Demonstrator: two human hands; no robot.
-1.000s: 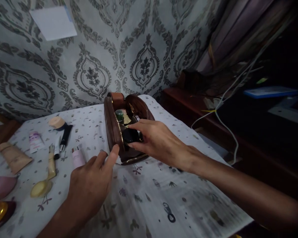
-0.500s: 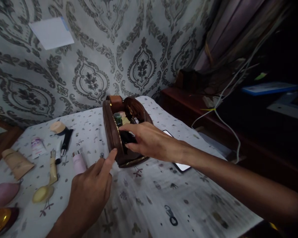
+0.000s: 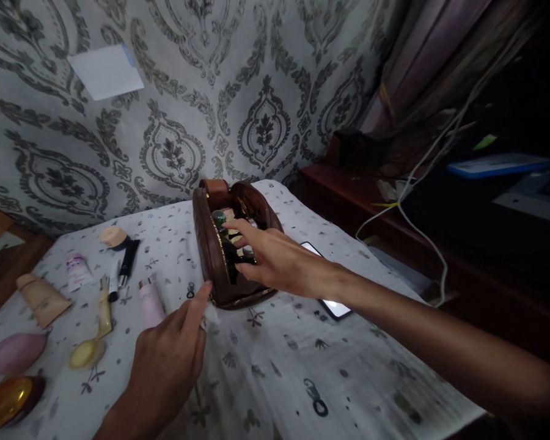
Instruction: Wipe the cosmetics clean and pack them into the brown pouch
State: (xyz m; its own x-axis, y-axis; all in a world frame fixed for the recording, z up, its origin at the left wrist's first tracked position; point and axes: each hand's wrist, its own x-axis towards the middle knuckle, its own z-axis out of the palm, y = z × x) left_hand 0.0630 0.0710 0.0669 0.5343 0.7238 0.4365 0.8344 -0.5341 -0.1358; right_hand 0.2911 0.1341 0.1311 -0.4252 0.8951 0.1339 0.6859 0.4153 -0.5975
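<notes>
A brown zippered toiletry bag [image 3: 206, 244] lies open on the patterned white sheet. Over its opening is my right hand [image 3: 279, 256], thumb and index finger apart with nothing visible between them; its other fingertips are hidden. Inside the bag show a green round item [image 3: 219, 219] and several small pale and dark items. My left hand [image 3: 172, 348] points its index finger at the bag's near left corner, the rest of its fingers curled. Whether that fingertip touches the leather I cannot tell. No object shows in my left hand.
Cosmetics lie at left: a pink tube [image 3: 151, 302], a black tube [image 3: 129, 263], a tan tube [image 3: 43, 299], a yellow round item [image 3: 87, 353] and an amber oval item [image 3: 11, 403]. A phone [image 3: 337, 308] lies under my right forearm. White cables [image 3: 435, 269] hang at right.
My left index fingertip has slipped slightly down and left from the bag's corner. My right hand stays over the opening, its index finger a little higher, and more of the contents shows.
</notes>
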